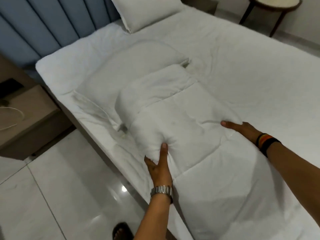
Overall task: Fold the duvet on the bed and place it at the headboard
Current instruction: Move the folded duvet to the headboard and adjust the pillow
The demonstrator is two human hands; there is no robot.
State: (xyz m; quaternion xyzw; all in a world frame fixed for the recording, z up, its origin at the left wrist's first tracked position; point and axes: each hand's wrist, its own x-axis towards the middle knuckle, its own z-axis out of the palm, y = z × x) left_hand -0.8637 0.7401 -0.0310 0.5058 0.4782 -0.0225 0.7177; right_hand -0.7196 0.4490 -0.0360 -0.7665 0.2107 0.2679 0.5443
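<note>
**Caller:** Talk me through it, where's the duvet?

**Me:** The duvet [181, 129] is on the bed [242, 70], bundled into a long folded strip along the near edge, pointing up towards the headboard [43, 28]. It's not there yet; two pillows lie between it and the headboard end.

**Caller:** And your hands?

**Me:** My left hand [160, 163] is clenched on the duvet's near corner, thumb pressed on top, fingers tucked underneath and out of sight. I'm pinching there because that corner bulges over the mattress edge and would likely slide to the floor [60, 179] if I let go.

**Caller:** The right?

**Me:** My right hand [240, 129] rests on the far side of the fold, thumb stretched out along the fabric. The other fingers are hidden in the duvet, so I can't tell if they're grasping it or just pressing. Either way it pins that edge so the layers stay stacked.

**Caller:** What's next, you reckon?

**Me:** Probably one more fold or a lift towards the headboard. Thick padding like this tends to spring open, so both ends need holding.
</note>
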